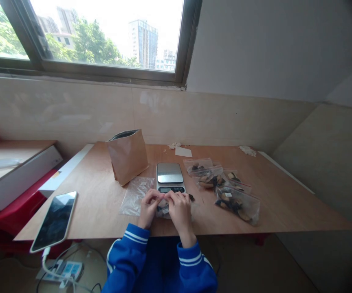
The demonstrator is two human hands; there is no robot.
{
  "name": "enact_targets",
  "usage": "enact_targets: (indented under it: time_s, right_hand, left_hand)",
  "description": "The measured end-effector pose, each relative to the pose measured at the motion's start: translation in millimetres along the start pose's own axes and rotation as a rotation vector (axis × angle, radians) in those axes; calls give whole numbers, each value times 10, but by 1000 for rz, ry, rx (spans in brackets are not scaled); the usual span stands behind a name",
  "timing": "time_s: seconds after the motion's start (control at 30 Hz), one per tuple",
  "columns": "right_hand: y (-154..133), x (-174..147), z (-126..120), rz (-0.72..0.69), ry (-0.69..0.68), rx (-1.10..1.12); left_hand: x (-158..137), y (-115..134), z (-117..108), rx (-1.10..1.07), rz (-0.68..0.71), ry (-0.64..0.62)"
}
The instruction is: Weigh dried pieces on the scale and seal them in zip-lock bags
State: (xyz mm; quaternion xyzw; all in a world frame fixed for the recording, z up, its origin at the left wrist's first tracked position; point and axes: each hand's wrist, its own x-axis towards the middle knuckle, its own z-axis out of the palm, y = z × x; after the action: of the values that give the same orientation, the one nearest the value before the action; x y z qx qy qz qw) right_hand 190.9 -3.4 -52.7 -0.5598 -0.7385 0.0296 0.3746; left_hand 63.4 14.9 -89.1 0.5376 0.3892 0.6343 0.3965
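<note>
In front of the scale, my left hand (149,206) and my right hand (179,209) meet with fingertips pinched close together. Between and below them is a small clear zip bag (163,210) with dark pieces and a white label, partly hidden by my hands; its upper edge appears to be in my fingers. Just behind stands a digital kitchen scale (170,174) with a bare steel plate. A flat clear plastic bag (136,197) lies left of my left hand. One dark piece (191,197) shows beside my right knuckles.
An open brown paper pouch (128,156) stands at the back left. Several filled zip bags (238,205) lie in a group to the right. A phone (55,219) with a charging cable rests at the left table edge. A white card (183,151) is behind the scale.
</note>
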Motion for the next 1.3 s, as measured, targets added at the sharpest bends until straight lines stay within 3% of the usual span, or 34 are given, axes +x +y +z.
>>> enact_targets:
  time_s: [0.17, 0.63, 0.83, 1.3]
  right_hand:
    - [46, -21, -1, 20, 9, -9]
    - [102, 58, -44, 10, -73, 8]
    - [122, 46, -44, -34, -44, -57]
    - [205, 14, -115, 7, 29, -41]
  left_hand:
    - [-9, 33, 1, 50, 8, -39]
    - [10, 10, -18, -52, -106, 133]
    - [31, -94, -49, -92, -128, 234]
    - [41, -74, -41, -118, -143, 245]
